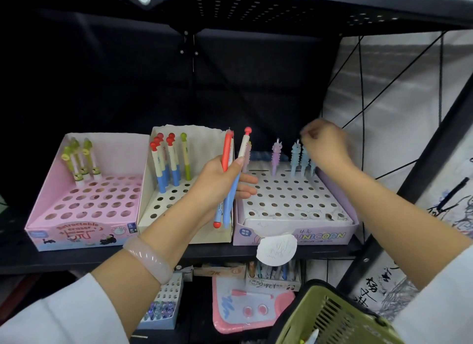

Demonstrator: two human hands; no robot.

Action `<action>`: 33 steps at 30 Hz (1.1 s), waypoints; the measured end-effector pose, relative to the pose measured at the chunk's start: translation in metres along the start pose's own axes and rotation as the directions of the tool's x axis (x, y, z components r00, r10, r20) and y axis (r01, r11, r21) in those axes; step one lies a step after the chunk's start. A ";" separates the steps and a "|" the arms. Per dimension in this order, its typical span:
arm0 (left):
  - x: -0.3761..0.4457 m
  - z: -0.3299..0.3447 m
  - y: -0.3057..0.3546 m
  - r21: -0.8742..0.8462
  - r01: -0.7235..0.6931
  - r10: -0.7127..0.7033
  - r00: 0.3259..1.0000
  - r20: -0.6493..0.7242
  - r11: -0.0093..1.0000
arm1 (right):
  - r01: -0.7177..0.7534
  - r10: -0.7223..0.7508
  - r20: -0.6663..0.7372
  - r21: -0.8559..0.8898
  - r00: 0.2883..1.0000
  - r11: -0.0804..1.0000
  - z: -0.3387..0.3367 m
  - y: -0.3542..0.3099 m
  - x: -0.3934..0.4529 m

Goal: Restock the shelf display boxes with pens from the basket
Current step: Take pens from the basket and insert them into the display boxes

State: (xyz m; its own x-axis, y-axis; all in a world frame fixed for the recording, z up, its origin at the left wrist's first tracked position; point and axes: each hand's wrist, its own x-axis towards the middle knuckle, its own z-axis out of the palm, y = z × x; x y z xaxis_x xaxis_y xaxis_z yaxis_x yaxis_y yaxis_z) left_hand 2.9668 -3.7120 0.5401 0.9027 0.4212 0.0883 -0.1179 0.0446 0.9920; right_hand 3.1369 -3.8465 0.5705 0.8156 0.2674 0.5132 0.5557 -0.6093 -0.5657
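Three perforated display boxes are lined up on a dark shelf (230, 253): a pink box (84, 208) at left, a cream box (179, 190) in the middle, a lilac unicorn box (294, 205) at right. Two pens (229, 180) are gripped in the left hand (220, 182) in front of the cream box, thumb pressed over them. The right hand (325, 141), blurred, is raised with curled fingers above the blue unicorn pens (302, 159); whether anything is pinched cannot be told. A green basket (337, 318) is seen at lower right.
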 end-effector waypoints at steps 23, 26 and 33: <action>-0.036 -0.137 0.004 0.064 -0.018 0.043 0.908 -0.416 0.998 | 0.285 -0.355 0.187 0.321 0.916 0.903 0.086 -0.153 -0.067; -0.043 -0.146 0.002 0.057 0.009 0.015 0.916 -0.400 0.998 | 0.318 -0.373 0.232 0.242 0.899 0.917 0.098 -0.159 -0.074; -0.054 -0.158 0.004 0.010 -0.033 0.035 0.954 -0.299 0.999 | 0.364 -0.385 0.271 0.128 0.882 0.923 0.103 -0.163 -0.074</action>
State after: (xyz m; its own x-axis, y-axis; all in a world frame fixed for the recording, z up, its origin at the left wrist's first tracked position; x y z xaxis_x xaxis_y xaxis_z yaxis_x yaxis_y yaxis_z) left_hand 2.8524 -3.5916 0.5256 0.7333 0.6737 0.0919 -0.1437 0.0214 0.9894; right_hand 3.0026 -3.6895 0.5582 0.5493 0.6726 0.4958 0.8299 -0.3696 -0.4179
